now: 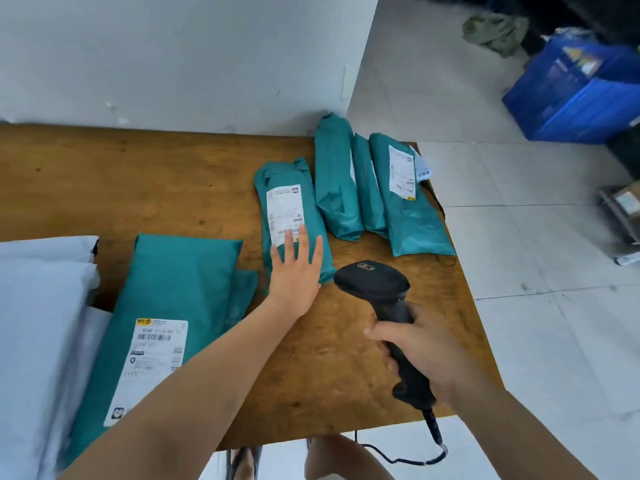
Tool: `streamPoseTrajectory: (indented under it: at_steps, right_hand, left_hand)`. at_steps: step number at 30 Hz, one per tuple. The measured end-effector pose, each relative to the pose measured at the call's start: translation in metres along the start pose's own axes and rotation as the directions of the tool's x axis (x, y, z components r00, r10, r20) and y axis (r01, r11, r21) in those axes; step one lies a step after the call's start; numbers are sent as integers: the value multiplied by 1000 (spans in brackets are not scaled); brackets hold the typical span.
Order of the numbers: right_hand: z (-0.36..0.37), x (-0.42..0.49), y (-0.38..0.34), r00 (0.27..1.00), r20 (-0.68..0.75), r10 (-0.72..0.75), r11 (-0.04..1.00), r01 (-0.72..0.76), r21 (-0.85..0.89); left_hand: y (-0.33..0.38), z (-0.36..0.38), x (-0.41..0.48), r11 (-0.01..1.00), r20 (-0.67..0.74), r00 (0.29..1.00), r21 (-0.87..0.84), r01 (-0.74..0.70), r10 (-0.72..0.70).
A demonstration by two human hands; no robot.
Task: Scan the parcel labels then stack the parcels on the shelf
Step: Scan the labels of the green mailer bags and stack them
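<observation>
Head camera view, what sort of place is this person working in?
Probably a parcel sorting room or small courier depot: teal mailer parcels with printed shipping labels lie on a wooden table, the right hand grips a corded barcode scanner, and a blue box stands on the tiled floor.

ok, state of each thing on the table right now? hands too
left hand: open, fingers straight, resting on middle teal parcel
middle teal parcel: flat, label up
right hand: grips scanner handle
scanner: held, head toward middle teal parcel
large teal parcel: flat, label up
far-right teal parcel: flat, label up
back teal parcel: label not showing
thin teal parcel: label not showing
white parcels: stacked at left
</observation>
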State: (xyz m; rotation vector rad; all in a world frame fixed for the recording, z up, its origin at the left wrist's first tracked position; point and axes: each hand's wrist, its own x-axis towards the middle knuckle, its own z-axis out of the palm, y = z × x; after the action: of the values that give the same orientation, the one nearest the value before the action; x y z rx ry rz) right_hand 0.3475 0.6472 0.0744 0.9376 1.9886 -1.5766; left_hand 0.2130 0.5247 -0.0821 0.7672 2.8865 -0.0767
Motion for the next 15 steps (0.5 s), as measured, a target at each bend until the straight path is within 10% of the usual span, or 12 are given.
streamPoseTrajectory:
  at_steps: [8, 15]
  right_hand:
    - [-49, 26, 4, 996, 83, 19, 999, -15, -47]
    - [-44, 37, 8, 971, 237, -34, 990, 66, -128]
  left_hand:
    - [7, 4, -21, 1000, 137, 991, -13, 17, -15]
    - [15, 48, -128, 991, -33, 995, -87, -97, 94]
